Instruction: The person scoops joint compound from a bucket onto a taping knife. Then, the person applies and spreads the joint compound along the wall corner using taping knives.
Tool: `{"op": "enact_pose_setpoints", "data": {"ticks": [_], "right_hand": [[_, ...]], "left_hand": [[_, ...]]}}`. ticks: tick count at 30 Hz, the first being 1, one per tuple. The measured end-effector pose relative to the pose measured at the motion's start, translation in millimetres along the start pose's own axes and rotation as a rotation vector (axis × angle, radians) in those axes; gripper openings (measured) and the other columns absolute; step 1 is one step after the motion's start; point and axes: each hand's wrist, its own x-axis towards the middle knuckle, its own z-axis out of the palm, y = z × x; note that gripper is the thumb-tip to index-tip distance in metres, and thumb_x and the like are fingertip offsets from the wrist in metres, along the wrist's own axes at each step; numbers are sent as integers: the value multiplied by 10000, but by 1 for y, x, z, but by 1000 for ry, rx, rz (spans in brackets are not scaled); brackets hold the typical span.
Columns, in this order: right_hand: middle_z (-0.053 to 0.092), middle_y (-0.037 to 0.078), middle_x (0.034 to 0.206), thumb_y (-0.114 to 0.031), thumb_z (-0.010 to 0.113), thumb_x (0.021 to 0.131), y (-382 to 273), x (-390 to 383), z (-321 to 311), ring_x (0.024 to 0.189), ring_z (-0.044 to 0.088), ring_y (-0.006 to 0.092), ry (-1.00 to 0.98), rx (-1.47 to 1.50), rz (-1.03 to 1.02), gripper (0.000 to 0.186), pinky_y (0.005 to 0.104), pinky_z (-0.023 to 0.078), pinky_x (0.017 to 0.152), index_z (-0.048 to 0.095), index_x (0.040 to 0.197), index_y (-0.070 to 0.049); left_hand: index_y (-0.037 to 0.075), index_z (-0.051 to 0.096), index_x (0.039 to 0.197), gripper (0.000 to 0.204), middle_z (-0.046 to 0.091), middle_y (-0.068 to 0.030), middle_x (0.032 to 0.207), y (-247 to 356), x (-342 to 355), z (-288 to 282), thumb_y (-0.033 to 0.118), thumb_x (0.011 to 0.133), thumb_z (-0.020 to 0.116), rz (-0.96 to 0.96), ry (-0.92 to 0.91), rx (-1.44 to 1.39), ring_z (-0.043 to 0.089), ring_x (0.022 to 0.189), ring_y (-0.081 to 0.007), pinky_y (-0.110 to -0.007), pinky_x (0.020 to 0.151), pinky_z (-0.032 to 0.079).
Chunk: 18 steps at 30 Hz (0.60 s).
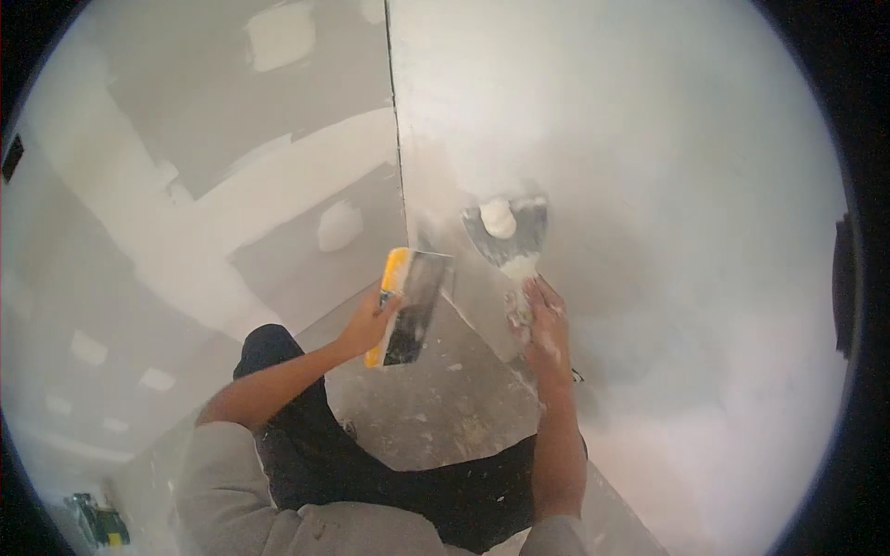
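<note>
My left hand (369, 324) grips a wide taping knife (422, 301) by its yellow back, the broad dark blade turned to the right and smeared with a pale film. In my right hand (545, 320) is a putty knife (528, 230), its handle coated in compound and its blade pointing up. A lump of white joint compound (498, 219) sits on that blade. The two blades are apart, near the wall corner. Whether the putty knife touches the right wall (667, 204) I cannot tell. Compound also smears my right fingers.
The left wall (306, 181) is grey drywall with whitish bands and patches of compound. A dark vertical line (396, 111) marks the corner. Below, the floor (436, 408) is spattered. My dark-trousered knees are bent beneath my arms. A green object (97, 521) stands at the lower left.
</note>
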Motion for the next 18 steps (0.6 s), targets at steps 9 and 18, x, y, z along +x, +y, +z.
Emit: {"op": "enact_pose_setpoints", "data": {"ticks": [9, 18], "right_hand": [[658, 99, 993, -283, 628, 972, 58, -36, -25, 832, 613, 152, 261, -122, 173, 418, 281, 470, 568, 593, 1234, 40], [670, 41, 835, -275, 650, 957, 84, -58, -29, 654, 586, 112, 16, -201, 325, 292, 287, 445, 514, 688, 1093, -20]], "left_hand": [[-32, 378, 1311, 385, 493, -253, 1189, -110, 160, -2, 168, 1009, 506, 189, 514, 44, 522, 1106, -398, -446, 940, 411], [-36, 376, 1340, 371, 524, -280, 1209, -78, 257, -3, 117, 1021, 488, 266, 704, -104, 539, 1118, -436, -458, 959, 414]]}}
